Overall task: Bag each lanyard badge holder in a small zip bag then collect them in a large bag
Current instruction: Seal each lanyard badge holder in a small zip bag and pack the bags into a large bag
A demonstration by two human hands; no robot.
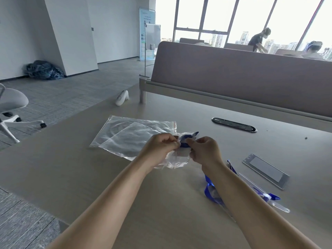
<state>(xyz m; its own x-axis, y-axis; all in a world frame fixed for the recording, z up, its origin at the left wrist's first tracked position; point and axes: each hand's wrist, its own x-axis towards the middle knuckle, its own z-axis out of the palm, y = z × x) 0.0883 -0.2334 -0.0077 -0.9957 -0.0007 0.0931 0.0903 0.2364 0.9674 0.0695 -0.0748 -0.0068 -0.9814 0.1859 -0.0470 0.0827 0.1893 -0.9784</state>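
My left hand and my right hand pinch the two sides of a small clear zip bag just above the table. A badge holder with a blue lanyard sticks out of the bag's mouth between my fingers. The large clear zip bag lies flat behind my hands with a smaller clear bag on top of it. Under my right forearm lies another blue lanyard with its clear holder. A bare badge holder rests to the right.
The wooden table ends at its left edge above the carpet. A white controller lies at the far left corner. A cable grommet sits ahead to the right, below a padded divider. An office chair stands left.
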